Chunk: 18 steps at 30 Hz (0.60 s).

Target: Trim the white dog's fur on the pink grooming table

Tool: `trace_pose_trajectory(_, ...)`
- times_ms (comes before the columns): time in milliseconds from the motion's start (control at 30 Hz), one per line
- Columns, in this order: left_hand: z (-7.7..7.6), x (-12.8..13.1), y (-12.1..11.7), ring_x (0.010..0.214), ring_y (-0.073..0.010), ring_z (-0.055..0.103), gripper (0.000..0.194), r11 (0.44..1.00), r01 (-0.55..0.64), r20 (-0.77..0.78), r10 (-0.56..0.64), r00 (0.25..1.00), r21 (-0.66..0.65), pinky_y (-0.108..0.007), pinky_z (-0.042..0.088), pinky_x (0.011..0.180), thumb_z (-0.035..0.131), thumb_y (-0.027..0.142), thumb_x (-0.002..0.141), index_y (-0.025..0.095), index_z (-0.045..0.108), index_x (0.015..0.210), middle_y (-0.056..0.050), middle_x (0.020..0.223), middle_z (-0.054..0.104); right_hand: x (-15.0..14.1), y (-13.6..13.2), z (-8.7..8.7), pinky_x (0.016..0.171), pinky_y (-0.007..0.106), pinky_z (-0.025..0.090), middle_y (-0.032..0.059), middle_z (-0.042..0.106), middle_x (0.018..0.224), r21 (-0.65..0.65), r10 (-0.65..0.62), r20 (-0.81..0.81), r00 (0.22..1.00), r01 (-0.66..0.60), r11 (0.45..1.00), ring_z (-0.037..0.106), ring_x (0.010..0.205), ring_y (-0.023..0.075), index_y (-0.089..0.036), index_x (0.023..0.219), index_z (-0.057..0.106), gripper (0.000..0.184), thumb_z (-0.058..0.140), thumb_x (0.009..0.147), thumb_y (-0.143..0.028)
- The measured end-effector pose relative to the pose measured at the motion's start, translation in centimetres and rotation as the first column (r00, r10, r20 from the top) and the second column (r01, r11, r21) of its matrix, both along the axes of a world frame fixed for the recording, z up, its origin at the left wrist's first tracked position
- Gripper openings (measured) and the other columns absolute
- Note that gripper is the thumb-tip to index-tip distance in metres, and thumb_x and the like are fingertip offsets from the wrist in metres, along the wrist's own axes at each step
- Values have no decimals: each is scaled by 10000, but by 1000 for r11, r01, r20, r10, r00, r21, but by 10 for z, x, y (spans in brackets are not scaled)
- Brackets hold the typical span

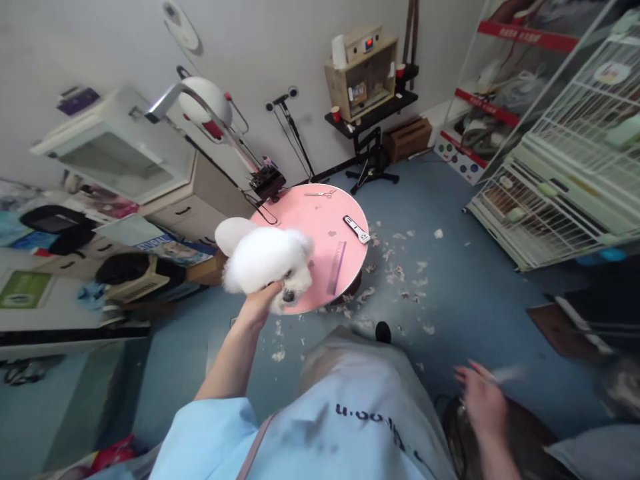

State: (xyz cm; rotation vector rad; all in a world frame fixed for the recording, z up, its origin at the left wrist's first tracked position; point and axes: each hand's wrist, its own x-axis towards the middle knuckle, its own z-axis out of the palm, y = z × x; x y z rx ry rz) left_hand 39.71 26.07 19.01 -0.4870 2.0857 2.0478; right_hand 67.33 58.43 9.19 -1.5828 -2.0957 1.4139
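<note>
A fluffy white dog (pixel 263 257) is at the left side of a round pink table (pixel 300 213), its face turned toward the lower right. My left hand (pixel 263 303) is closed around the lower part of its face, with the thumb beside the muzzle. Far to the right, away from the table, my right hand (pixel 484 400) is blurred by motion; a pale, slim, smeared thing (pixel 509 375) extends from its fingers. On the tabletop lie a pair of scissors (pixel 321 194), a black-and-white hair clipper (pixel 356 229) and a purple comb (pixel 337 268).
Tufts of white hair lie on the blue floor (pixel 430 267). A dark round stool (pixel 520 437) stands under my right hand. Wire cages (pixel 560 173) line the right side. Behind the table are a dryer on a stand (pixel 207 110) and a cabinet (pixel 200 200).
</note>
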Motion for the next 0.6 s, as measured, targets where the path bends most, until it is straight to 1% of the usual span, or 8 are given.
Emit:
trace_pose_trajectory(33, -1, 0, 0, 1250, -283, 502, 677, 1000, 17, -6, -17, 1000, 0, -368, 413, 1065, 815, 308, 498, 115, 595, 1108, -130, 1270, 589, -36, -10, -12, 669, 378, 536, 47, 665, 665, -90, 60, -64, 996, -66, 994, 673, 669, 241, -221, 987, 603, 388, 522, 760, -524)
trace_pose_trajectory(100, -2, 0, -1, 1230, -274, 519, 718, 998, 55, -15, -55, 998, 5, -353, 432, 1041, 823, 321, 519, 110, 584, 1162, -138, 1287, 578, -103, -39, -21, 737, 385, 537, 32, 675, 683, -425, 98, -312, 945, -231, 875, 670, 667, 220, -212, 1022, 554, 451, 617, 673, -491)
trace_pose_trajectory(133, -2, 0, -1, 1211, -272, 533, 739, 998, 68, -14, -68, 998, 11, -349, 446, 1023, 828, 333, 523, 106, 580, 1181, -145, 1292, 574, -129, -57, -16, 759, 383, 533, 41, 694, 741, -552, 88, -422, 902, -333, 765, 677, 707, 216, -216, 1027, 542, 477, 646, 654, -494)
trace_pose_trajectory(200, -1, 0, 0, 1166, -274, 562, 771, 997, 72, -8, -71, 997, 27, -340, 477, 975, 839, 349, 514, 97, 582, 1195, -157, 1284, 580, -165, -96, 6, 801, 371, 521, 80, 716, 937, -701, 113, -562, 820, -544, 461, 686, 878, 231, -210, 1012, 550, 523, 737, 589, -454)
trace_pose_trajectory(267, -1, -1, 0, 1125, -273, 585, 772, 997, 64, -11, -63, 998, 38, -324, 502, 928, 847, 347, 502, 91, 594, 1186, -160, 1259, 597, -179, -132, 34, 776, 348, 516, 79, 711, 991, -721, 209, -601, 772, -636, 275, 681, 906, 232, -199, 979, 562, 554, 818, 512, -350)
trace_pose_trajectory(300, -1, -1, 0, 1107, -271, 594, 754, 997, 64, -19, -63, 998, 39, -316, 510, 908, 847, 344, 504, 92, 606, 1173, -157, 1241, 610, -181, -147, 45, 746, 340, 513, 75, 715, 954, -723, 249, -598, 762, -647, 243, 683, 876, 233, -190, 938, 561, 542, 833, 492, -336)
trace_pose_trajectory(400, -5, -2, -1, 1071, -260, 613, 645, 996, 77, -45, -75, 996, 41, -300, 520, 879, 834, 337, 537, 110, 654, 1113, -131, 1179, 650, -180, -179, 64, 738, 334, 500, 55, 716, 856, -683, 302, -625, 720, -692, 235, 677, 803, 214, -178, 858, 554, 483, 828, 510, -373)
trace_pose_trajectory(600, -6, -3, 0, 1049, -255, 625, 559, 999, 41, -63, -39, 997, 24, -282, 529, 851, 817, 304, 547, 138, 693, 1066, -105, 1134, 675, -185, -204, 63, 846, 372, 493, 2, 695, 764, -680, 291, -638, 713, -699, 220, 672, 796, 208, -200, 800, 506, 516, 853, 426, -277)
